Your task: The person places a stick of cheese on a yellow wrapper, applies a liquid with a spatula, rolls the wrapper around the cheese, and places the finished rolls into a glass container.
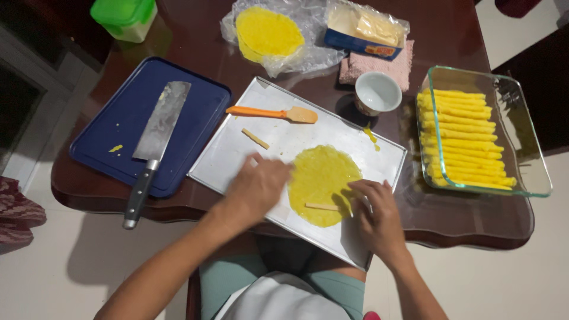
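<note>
The round yellow wrapper lies flat on the metal tray at centre frame, thin, bright, a bit ragged at the edge, with a pale stick of filling on its lower part. The left hand presses open on its left edge; the right hand has fingers curled at the stick's end, holding the wrapper's edge. A glass dish of finished rolls sits at the right.

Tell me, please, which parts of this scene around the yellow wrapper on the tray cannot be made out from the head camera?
- Left hand: motion-blurred, so its contact with the yellow wrapper is unclear.
- Right hand: its fingertips curl under, hiding their grip near the pale filling strip.
- Metal tray: near corner covered by the right hand.
- Green-lidded container: cut off by the top edge.
- Glass dish: lower layers hidden beneath the top rolls.
</note>
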